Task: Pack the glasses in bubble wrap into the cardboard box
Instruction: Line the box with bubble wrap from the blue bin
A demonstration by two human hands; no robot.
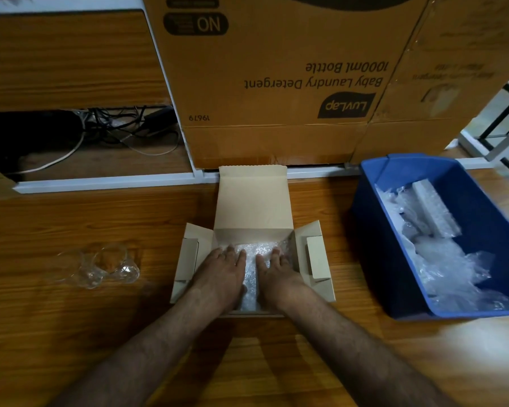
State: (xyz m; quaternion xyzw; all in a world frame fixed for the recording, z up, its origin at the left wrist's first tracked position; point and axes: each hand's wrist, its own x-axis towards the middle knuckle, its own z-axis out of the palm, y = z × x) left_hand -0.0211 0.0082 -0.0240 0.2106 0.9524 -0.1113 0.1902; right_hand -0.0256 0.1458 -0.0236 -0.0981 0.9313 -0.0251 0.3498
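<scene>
Bubble wrap (252,261) lining the floor of the cardboard box (253,201) at worktop centre; two bare glasses (100,267) lying at nine o'clock. Best pressed flat into every corner before loading. Left hand (222,270) and right hand (276,270) palms down, fingers straight, gripping nothing. Blue bin (373,230) at three o'clock.

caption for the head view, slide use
Both hands press bubble wrap into the open cardboard box; glasses wait unwrapped.
</scene>
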